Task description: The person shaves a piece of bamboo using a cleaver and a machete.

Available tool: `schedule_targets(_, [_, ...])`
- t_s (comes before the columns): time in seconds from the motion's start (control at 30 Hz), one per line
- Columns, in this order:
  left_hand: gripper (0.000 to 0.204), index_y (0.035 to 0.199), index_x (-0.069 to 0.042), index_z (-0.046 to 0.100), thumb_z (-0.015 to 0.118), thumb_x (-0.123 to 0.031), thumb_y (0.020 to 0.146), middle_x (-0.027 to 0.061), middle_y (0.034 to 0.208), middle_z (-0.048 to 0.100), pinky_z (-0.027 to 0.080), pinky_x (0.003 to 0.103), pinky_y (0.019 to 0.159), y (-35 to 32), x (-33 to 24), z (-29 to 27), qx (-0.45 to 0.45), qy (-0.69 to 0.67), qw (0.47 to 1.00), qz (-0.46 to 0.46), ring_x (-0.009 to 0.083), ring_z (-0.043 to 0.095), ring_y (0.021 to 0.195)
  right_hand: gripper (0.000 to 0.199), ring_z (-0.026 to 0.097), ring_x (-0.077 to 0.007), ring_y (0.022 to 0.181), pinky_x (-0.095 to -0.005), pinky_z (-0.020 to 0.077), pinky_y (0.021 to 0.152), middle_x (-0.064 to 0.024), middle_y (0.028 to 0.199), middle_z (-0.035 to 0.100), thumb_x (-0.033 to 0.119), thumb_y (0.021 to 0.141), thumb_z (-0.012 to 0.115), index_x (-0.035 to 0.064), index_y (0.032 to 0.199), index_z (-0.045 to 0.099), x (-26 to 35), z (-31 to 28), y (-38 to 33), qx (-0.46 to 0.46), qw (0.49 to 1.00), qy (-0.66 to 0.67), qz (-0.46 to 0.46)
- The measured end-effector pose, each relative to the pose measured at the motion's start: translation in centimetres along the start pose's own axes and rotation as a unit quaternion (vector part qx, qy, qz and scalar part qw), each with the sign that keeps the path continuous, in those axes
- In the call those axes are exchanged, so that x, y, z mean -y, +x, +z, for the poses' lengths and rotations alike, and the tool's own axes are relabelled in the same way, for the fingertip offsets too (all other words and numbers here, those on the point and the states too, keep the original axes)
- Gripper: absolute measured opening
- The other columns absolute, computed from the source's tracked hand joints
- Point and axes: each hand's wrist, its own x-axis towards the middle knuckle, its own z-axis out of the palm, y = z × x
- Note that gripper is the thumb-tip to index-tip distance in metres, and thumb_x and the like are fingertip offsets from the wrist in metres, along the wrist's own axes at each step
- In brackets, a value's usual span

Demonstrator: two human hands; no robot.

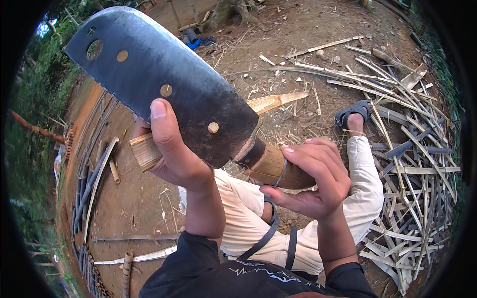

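A broad dark cleaver (164, 74) with a rounded end and several round spots along its blade slants across the upper left in front of me. My right hand (318, 176) is closed around its wooden handle (271, 161), which has a thin metal ring on it. My left hand (181, 156) lays its thumb on the blade's face. Its other fingers, mostly hidden, wrap a split piece of wood (145, 152) behind the blade. A pale pointed length of wood (278, 101) shows beyond the blade; I cannot tell whether it is the same piece.
Split bamboo strips (412, 169) lie in a tangled heap at the right, close to my sandalled foot (354, 116). Dark poles (89, 193) and strips lie at the left. A short bamboo length (127, 273) rests at the lower left. A tree base (233, 12) stands at the far edge.
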Motion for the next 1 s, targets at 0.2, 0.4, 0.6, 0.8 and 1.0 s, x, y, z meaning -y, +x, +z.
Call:
schedule_targets(0.2, [0.039,0.126,-0.001,0.055,0.062,-0.019,0.093,0.0182,0.12,0.058,0.063,0.041,0.077,0.4,0.7,-1.4,0.022,-0.017,1.0,-0.004,0.0271,0.068,0.091,0.041,0.066,-0.0265,0.079,-0.0414,0.0491,0.085,-0.011,0.093,0.069,0.009,0.065,0.071,0.0018,0.105,0.064,0.4,1.3,0.0,-0.019,0.991,0.097,0.086])
schedule_targets(0.4, [0.03,0.121,-0.005,0.059,0.057,-0.018,0.095,0.0171,0.114,0.061,0.063,0.038,0.074,0.0,0.9,-1.7,0.039,-0.007,0.999,0.0,0.0249,0.069,0.089,0.041,0.063,-0.0288,0.087,-0.0427,0.0435,0.089,-0.0114,0.095,0.066,0.007,0.062,0.06,0.0022,0.102,0.065,1.3,1.0,0.8,0.049,0.987,0.069,0.133])
schedule_targets(0.6, [0.025,0.1,0.006,0.06,0.062,-0.016,0.087,0.0127,0.098,0.066,0.055,0.032,0.081,-0.2,1.0,-1.7,0.028,0.009,0.999,0.037,0.0149,0.064,0.084,0.03,0.055,-0.0324,0.106,-0.0447,0.037,0.097,-0.011,0.098,0.062,0.008,0.06,0.055,0.0034,0.087,0.068,0.5,0.5,0.2,0.08,0.984,0.015,0.161])
schedule_targets(0.8, [0.025,0.101,0.006,0.06,0.063,-0.015,0.088,0.015,0.1,0.067,0.055,0.032,0.083,-0.5,-0.7,-0.3,0.03,0.0,1.0,0.005,0.0152,0.065,0.086,0.052,0.058,-0.0338,0.107,-0.0485,0.0358,0.103,-0.0139,0.102,0.063,0.009,0.061,0.057,-0.0005,0.111,0.065,0.9,1.0,0.1,0.056,0.99,0.062,0.111])
schedule_targets(1.0, [0.025,0.101,0.007,0.061,0.061,-0.015,0.089,0.0154,0.099,0.067,0.054,0.031,0.083,-0.4,0.0,0.1,0.003,0.001,1.0,0.006,0.0147,0.065,0.085,0.053,0.05,-0.0372,0.123,-0.0543,0.0279,0.11,-0.0164,0.117,0.059,0.022,0.059,0.073,0.0029,0.108,0.063,1.2,0.4,-0.3,0.134,0.98,-0.098,0.111])
